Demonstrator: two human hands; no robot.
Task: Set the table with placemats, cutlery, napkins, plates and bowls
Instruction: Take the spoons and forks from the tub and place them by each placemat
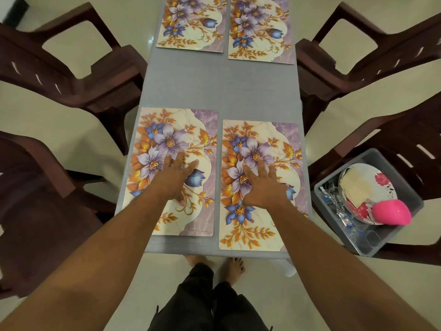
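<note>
Placemats with purple and blue flowers and orange leaves are lying on a grey table (214, 87) that is running up the middle of the frame. Two of them are sitting side by side at the lower centre: the lower-left placemat (205, 130) and the lower-right placemat (284, 237), with a narrow strip of table showing between them. Two more are lying side by side at the top centre, the upper-left placemat (191, 22) and the upper-right placemat (260, 29), well apart from the near pair.

The left hand (176, 177) is resting flat on the lower-left placemat with its fingers straight and spread, gripping nothing. The right hand (262, 187) is lying the same way on the lower-right placemat, fingers stretched out and palm down.

At the right edge of the frame, a grey tub (405, 187) is sitting on the seat of a dark brown chair (405, 130). Inside it, a white plate (381, 180) with red flowers is leaning, a pink bowl (391, 212) is lying against the plate, and clear cutlery (338, 206) is piled at the tub's left side. More dark brown chairs are standing along both sides of the table.
</note>
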